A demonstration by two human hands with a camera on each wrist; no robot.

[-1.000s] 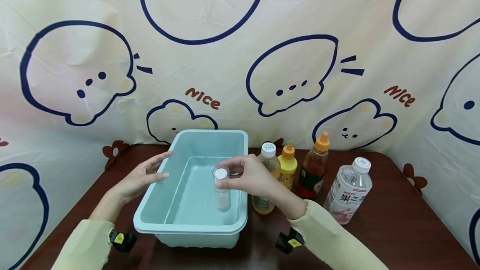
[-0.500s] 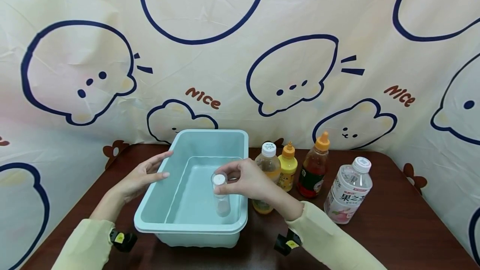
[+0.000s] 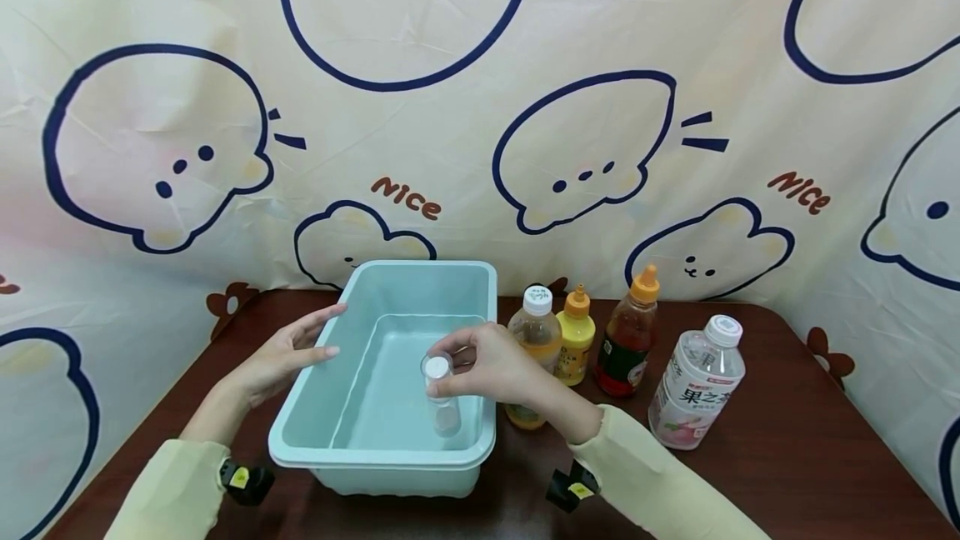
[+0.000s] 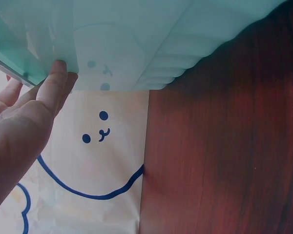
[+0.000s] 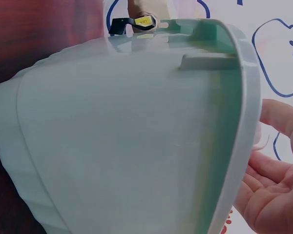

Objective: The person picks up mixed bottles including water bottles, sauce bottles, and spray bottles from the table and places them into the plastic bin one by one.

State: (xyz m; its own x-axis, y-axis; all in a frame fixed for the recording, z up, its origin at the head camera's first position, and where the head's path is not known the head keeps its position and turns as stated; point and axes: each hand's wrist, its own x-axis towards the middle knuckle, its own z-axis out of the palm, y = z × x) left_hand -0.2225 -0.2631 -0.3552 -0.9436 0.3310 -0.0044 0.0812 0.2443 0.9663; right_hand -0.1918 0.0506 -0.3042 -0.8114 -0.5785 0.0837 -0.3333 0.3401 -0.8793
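Note:
Over the inside of a light blue plastic basin [image 3: 381, 460], my right hand [image 3: 487, 361] pinches a small clear bottle with a white cap [image 3: 444, 417] between thumb and fingers. The bottle stands nearly upright, low in the right half of the basin. My left hand [image 3: 277, 357] grips the basin's left rim, thumb over the top; in the left wrist view its fingers [image 4: 53, 85] lie against the outer wall below. In the right wrist view, the basin wall [image 5: 122, 131] fills most of the picture and hides nearly all of the bottle, with my right hand [image 5: 273, 180] beyond the rim.
Right of the basin stand a white-capped bottle of yellowish liquid [image 3: 536, 338], a yellow squeeze bottle [image 3: 574, 346], a red-brown syrup bottle with an orange cap [image 3: 626, 348] and a larger drink bottle [image 3: 696, 394]. A printed cloth [image 3: 585, 23] hangs behind the dark wooden table [image 3: 795, 440].
My right hand has moved slightly left and down with the small bottle, deeper into the basin. The left hand and the basin have stayed in place.

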